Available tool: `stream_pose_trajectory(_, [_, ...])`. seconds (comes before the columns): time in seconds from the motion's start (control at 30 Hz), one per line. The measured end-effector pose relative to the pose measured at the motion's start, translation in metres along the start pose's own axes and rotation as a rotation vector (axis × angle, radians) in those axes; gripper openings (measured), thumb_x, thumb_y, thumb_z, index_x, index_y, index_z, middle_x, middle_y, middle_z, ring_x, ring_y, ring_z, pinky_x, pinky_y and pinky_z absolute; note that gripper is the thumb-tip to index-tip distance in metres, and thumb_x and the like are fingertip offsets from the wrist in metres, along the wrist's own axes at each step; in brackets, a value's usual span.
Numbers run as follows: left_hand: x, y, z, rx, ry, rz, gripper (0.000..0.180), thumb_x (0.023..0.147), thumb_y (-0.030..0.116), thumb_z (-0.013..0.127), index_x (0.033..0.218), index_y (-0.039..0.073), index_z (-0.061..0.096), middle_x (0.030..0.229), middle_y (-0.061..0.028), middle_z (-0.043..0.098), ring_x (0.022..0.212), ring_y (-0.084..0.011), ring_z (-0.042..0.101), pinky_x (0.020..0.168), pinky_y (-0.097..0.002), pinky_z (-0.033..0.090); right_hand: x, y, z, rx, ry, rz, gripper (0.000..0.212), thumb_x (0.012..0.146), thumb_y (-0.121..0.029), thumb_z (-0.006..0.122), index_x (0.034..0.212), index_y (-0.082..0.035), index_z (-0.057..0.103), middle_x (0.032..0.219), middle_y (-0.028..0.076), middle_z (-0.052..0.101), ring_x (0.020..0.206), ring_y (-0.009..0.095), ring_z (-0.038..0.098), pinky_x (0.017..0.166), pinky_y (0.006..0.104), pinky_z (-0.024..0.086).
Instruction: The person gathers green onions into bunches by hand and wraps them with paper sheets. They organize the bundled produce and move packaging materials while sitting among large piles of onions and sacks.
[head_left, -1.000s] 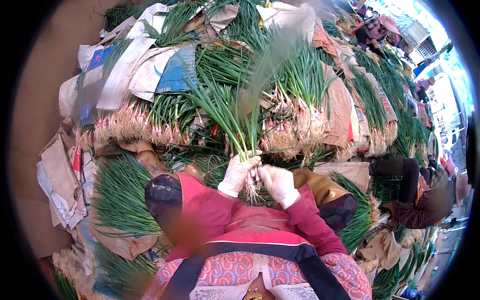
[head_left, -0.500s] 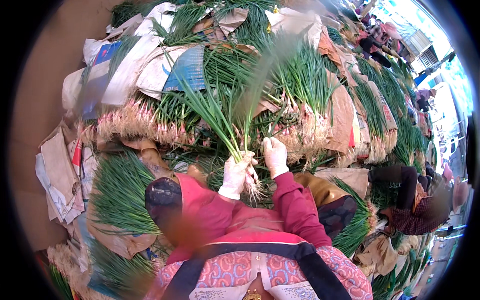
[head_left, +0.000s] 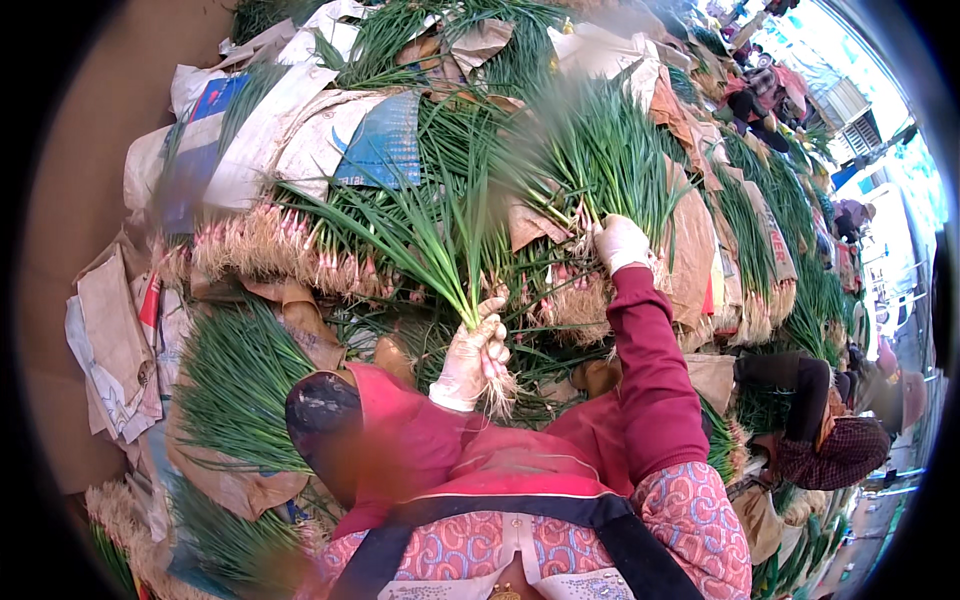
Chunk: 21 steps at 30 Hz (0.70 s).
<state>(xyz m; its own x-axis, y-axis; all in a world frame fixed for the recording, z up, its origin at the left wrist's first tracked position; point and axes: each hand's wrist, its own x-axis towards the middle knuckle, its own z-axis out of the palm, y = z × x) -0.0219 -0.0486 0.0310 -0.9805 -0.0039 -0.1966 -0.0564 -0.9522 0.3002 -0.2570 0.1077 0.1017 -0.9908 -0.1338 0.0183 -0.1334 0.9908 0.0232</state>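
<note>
In the head view, stacked green onion bundles [head_left: 300,250] and brown paper wrappings [head_left: 690,250] crowd all around. The left hand [head_left: 472,355], gloved, grips a bunch of green onions [head_left: 430,235] near its roots. The right hand [head_left: 620,243] closes on the pile's roots [head_left: 580,300]. White-and-blue sacks [head_left: 375,140] lie behind, partly buried.

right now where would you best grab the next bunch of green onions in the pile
Grip it low on the stalks just above the roots, coming from the near side, as the right hand does at the piled bunch. Roots face the person; the leaves fan away. The left hand holds its bunch likewise.
</note>
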Motion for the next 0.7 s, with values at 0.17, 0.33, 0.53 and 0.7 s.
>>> stream_pose_trajectory(0.17, [-0.002, -0.001, 0.000, 0.048, 0.069, 0.015, 0.029, 0.088, 0.010, 0.049, 0.117, 0.009, 0.048, 0.069, 0.0005, 0.051, 0.048, -0.0059, 0.043, 0.043, -0.0196, 0.038, -0.013, 0.013, -0.002, 0.561, 0.192, -0.029, 0.026, 0.082, -0.028, 0.054, 0.092, -0.007, 0.065, 0.084, 0.016, 0.064, 0.078, 0.029, 0.061, 0.071, 0.0347, 0.047])
stream_pose_trajectory(0.33, [-0.002, -0.004, -0.002, 0.087, 0.085, 0.022, 0.028, 0.088, 0.010, 0.049, 0.115, 0.009, 0.049, 0.069, 0.0007, 0.052, 0.048, -0.0056, 0.043, 0.043, -0.0193, 0.037, -0.029, 0.013, 0.008, 0.577, 0.263, -0.006, 0.029, 0.084, -0.027, 0.055, 0.096, -0.002, 0.063, 0.087, 0.017, 0.063, 0.079, 0.025, 0.062, 0.071, 0.0306, 0.046])
stream_pose_trajectory(0.53, [0.001, -0.006, -0.001, 0.118, 0.095, 0.029, 0.027, 0.087, 0.009, 0.049, 0.114, 0.008, 0.049, 0.069, -0.0003, 0.053, 0.048, -0.0054, 0.043, 0.042, -0.0192, 0.037, -0.024, -0.003, 0.010, 0.246, 0.062, -0.013, 0.040, 0.078, -0.045, 0.058, 0.084, -0.006, 0.066, 0.081, 0.016, 0.063, 0.079, 0.031, 0.061, 0.072, 0.0364, 0.046])
stream_pose_trajectory(0.7, [0.001, -0.006, -0.002, 0.144, 0.110, 0.025, 0.027, 0.087, 0.010, 0.051, 0.114, 0.008, 0.050, 0.068, 0.0000, 0.052, 0.047, -0.0055, 0.043, 0.043, -0.0186, 0.038, -0.023, -0.008, 0.011, 0.436, 0.245, -0.010, 0.028, 0.080, -0.033, 0.055, 0.085, -0.007, 0.064, 0.077, 0.015, 0.063, 0.074, 0.030, 0.061, 0.070, 0.0373, 0.047])
